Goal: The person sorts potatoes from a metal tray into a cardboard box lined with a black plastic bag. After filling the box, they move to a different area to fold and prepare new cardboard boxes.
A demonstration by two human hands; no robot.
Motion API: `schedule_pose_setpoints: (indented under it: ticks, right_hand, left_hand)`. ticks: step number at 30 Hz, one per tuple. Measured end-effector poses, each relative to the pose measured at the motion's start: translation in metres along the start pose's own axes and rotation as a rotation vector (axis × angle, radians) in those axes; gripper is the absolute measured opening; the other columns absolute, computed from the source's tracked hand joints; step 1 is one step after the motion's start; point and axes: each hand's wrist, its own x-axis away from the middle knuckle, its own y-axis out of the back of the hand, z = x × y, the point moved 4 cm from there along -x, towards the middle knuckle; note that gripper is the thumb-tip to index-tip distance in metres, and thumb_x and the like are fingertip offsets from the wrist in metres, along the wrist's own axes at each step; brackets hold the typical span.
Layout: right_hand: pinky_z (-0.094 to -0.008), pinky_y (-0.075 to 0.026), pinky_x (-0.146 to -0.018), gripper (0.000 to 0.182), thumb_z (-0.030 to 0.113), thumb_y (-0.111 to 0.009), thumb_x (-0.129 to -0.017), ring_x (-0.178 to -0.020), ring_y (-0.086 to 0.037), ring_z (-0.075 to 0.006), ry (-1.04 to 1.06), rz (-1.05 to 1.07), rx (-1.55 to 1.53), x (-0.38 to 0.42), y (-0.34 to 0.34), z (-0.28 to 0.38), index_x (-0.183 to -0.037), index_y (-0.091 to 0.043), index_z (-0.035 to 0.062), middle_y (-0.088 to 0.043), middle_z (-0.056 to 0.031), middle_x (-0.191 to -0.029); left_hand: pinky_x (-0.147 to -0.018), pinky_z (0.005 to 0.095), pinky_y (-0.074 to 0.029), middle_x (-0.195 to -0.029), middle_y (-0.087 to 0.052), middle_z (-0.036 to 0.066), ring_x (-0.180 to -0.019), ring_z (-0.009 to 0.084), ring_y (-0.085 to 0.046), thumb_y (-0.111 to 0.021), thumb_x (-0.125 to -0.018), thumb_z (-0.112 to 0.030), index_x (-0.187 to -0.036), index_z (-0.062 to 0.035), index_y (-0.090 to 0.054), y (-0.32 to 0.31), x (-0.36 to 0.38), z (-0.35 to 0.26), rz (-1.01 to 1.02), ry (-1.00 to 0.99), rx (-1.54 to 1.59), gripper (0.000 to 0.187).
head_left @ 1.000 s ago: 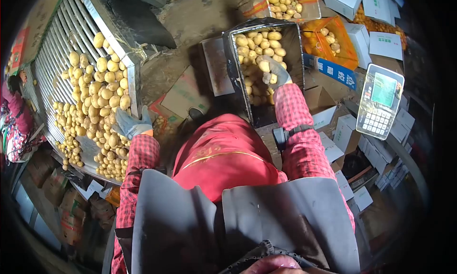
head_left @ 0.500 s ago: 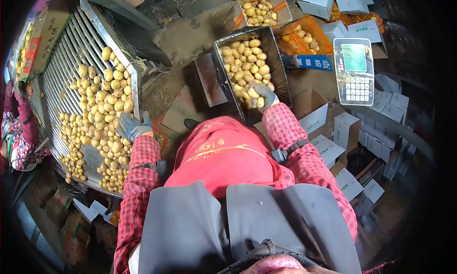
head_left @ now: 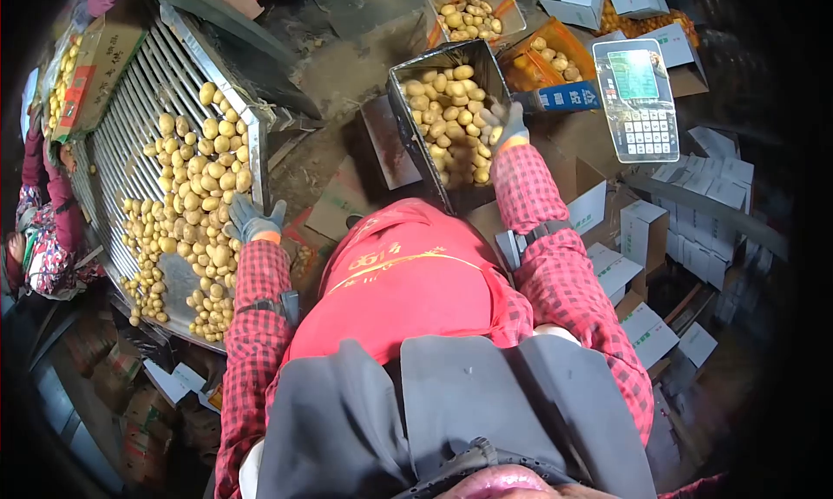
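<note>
My left hand [head_left: 253, 219], in a grey-blue glove, lies at the edge of a slatted metal sorting table [head_left: 130, 74]. Its fingers are spread beside a heap of potatoes [head_left: 204, 187], thumb pointing away from them. In a similar glove, my right hand [head_left: 510, 122] hovers at the right wall of a box lined with black plastic [head_left: 404, 130]. Many potatoes [head_left: 451, 108] fill that box. Motion smears the right fingers, and one yellow potato [head_left: 495, 135] shows right at them; I cannot tell whether they grip it.
Behind the lined box stand a clear crate [head_left: 512, 22] and an orange bag [head_left: 581, 56], both with potatoes. A scale display [head_left: 638, 100] is at the right, above white cartons [head_left: 707, 204]. Another person's sleeve [head_left: 62, 213] shows at the far left, beside the table.
My right hand has moved up and to the right from over the potatoes to the box's right wall. My left hand stays at the table edge, its fingers spread. The view has shifted slightly.
</note>
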Motion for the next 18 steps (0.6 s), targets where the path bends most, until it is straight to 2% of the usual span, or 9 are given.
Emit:
schedule_pose_setpoints:
  ticks: [3, 5, 7, 9, 11, 13, 14, 15, 18]
  right_hand:
    - [-0.0336, -0.051, -0.057, 0.059, 0.057, -0.038, -0.1, -0.095, -0.065, -0.0212, -0.069, 0.082, -0.017, 0.006, 0.015, -0.044, -0.116, -0.062, 0.0063, -0.068, -0.0101, -0.103]
    - [-0.0339, -0.055, -0.065, 0.053, 0.049, -0.044, -0.1, -0.092, -0.067, -0.0251, -0.099, 0.305, 0.095, 0.034, -0.01, -0.077, -0.125, -0.056, 0.0036, -0.065, -0.0097, -0.102]
    - [-0.033, -0.052, -0.062, 0.046, 0.044, -0.049, -0.101, -0.07, -0.061, -0.0241, -0.266, 0.622, 0.054, 0.075, -0.048, -0.107, -0.12, -0.054, 0.002, -0.062, -0.0136, -0.089]
    - [-0.0328, -0.053, -0.068, 0.044, 0.041, -0.053, -0.1, -0.075, -0.061, -0.0214, -0.22, 0.813, 0.235, 0.14, -0.097, -0.11, -0.125, -0.053, 0.0044, -0.061, -0.0101, -0.098]
    - [-0.0321, -0.054, -0.074, 0.044, 0.038, -0.055, -0.1, -0.083, -0.062, -0.0198, -0.267, 1.069, 0.404, 0.153, -0.132, -0.124, -0.129, -0.052, 0.0052, -0.061, -0.0076, -0.106]
    - [-0.0304, -0.054, -0.076, 0.044, 0.035, -0.056, -0.099, -0.087, -0.062, -0.0178, -0.21, 1.195, 0.503, 0.128, -0.146, -0.125, -0.131, -0.052, 0.0056, -0.061, -0.0061, -0.11]
    - [-0.029, -0.053, -0.075, 0.044, 0.034, -0.057, -0.098, -0.087, -0.062, -0.0167, -0.001, 1.2, 0.527, 0.133, -0.148, -0.107, -0.131, -0.052, 0.0058, -0.061, -0.0057, -0.111]
    - [-0.028, -0.053, -0.074, 0.041, 0.032, -0.058, -0.098, -0.086, -0.061, -0.0158, -0.038, 1.043, 0.536, 0.134, -0.147, -0.095, -0.13, -0.053, 0.0066, -0.061, -0.0048, -0.109]
    - [-0.0262, -0.051, -0.067, 0.034, 0.027, -0.06, -0.097, -0.082, -0.061, -0.015, -0.079, 0.722, 0.692, 0.109, -0.133, -0.077, -0.125, -0.056, 0.0089, -0.062, -0.0023, -0.101]
  left_hand:
    - [-0.116, 0.0463, -0.024, -0.151, -0.037, 0.016, -0.141, 0.0304, -0.032, -0.076, -0.077, -0.047, -0.141, -0.0058, -0.046, -0.006, 0.004, -0.009, -0.228, -0.188, 0.417, 0.082]
    - [-0.107, 0.0414, -0.041, -0.136, -0.055, 0.019, -0.125, 0.0352, -0.052, -0.075, -0.083, -0.026, -0.127, -0.0052, -0.06, 0.019, 0.037, -0.04, -0.188, -0.258, 0.868, 0.051]
    - [-0.099, 0.0391, -0.044, -0.124, -0.06, 0.013, -0.116, 0.0298, -0.056, -0.068, -0.086, -0.028, -0.12, -0.0078, -0.061, 0.009, 0.063, -0.082, 0.286, -0.192, 1.296, 0.04]
    - [-0.089, 0.0378, -0.045, -0.114, -0.062, 0.007, -0.11, 0.0252, -0.057, -0.064, -0.088, -0.039, -0.114, -0.0129, -0.063, 0.009, 0.097, -0.118, 1.037, 0.146, 1.871, 0.037]
    - [-0.079, 0.0366, -0.046, -0.104, -0.063, 0.001, -0.104, 0.0205, -0.057, -0.06, -0.09, -0.05, -0.107, -0.0179, -0.065, 0.029, 0.123, -0.126, 1.409, 0.367, 2.148, 0.037]
    - [-0.068, 0.0312, -0.047, -0.098, -0.065, 0.0, -0.091, 0.0164, -0.059, -0.058, -0.091, -0.057, -0.106, -0.0188, -0.065, 0.028, 0.124, -0.105, 1.262, 0.331, 2.183, 0.042]
    - [-0.061, 0.0265, -0.046, -0.097, -0.065, 0.002, -0.082, 0.0146, -0.06, -0.058, -0.092, -0.058, -0.108, -0.0173, -0.064, 0.024, 0.121, -0.088, 1.149, 0.29, 2.158, 0.044]
    - [-0.052, 0.0201, -0.043, -0.098, -0.066, 0.006, -0.07, 0.0128, -0.06, -0.066, -0.09, -0.045, -0.109, -0.0127, -0.063, 0.018, 0.12, -0.072, 1.135, 0.21, 2.23, 0.038]
    - [-0.052, 0.0225, -0.044, -0.097, -0.065, 0.007, -0.072, 0.0134, -0.06, -0.068, -0.087, -0.03, -0.112, -0.0114, -0.062, -0.01, 0.127, -0.017, 0.924, 0.021, 2.245, 0.031]
